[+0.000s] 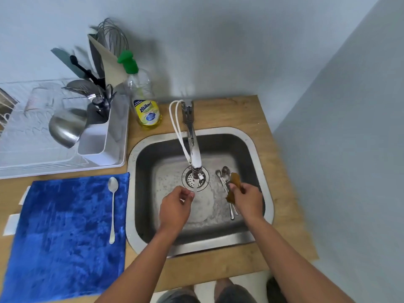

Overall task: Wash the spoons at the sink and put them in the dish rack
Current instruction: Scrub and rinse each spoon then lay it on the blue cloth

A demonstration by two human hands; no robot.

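Washing under way: we pinch a brown sponge (233, 187) in our right hand (248, 199) over spoons (227, 189) in the sink (261, 171), left hand (175, 207) loosely curled, empty under the tap stream; one spoon (112, 207) waits left on the blue cloth (65, 232), the far-left dish rack (26, 136) unreached.

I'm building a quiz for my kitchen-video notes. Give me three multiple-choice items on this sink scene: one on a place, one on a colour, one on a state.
1. Where does the single spoon lie?
A. in the dish rack
B. on the cloth
C. in the sink

2. What colour is the cloth?
A. blue
B. red
C. white

3. What does the right hand hold?
A. the soap bottle
B. nothing
C. a brown sponge

Key:
1 B, it lies alone on the cloth beside the sink.
2 A, deep blue all over.
3 C, the sponge shows above the fingers, over the spoons in the sink.
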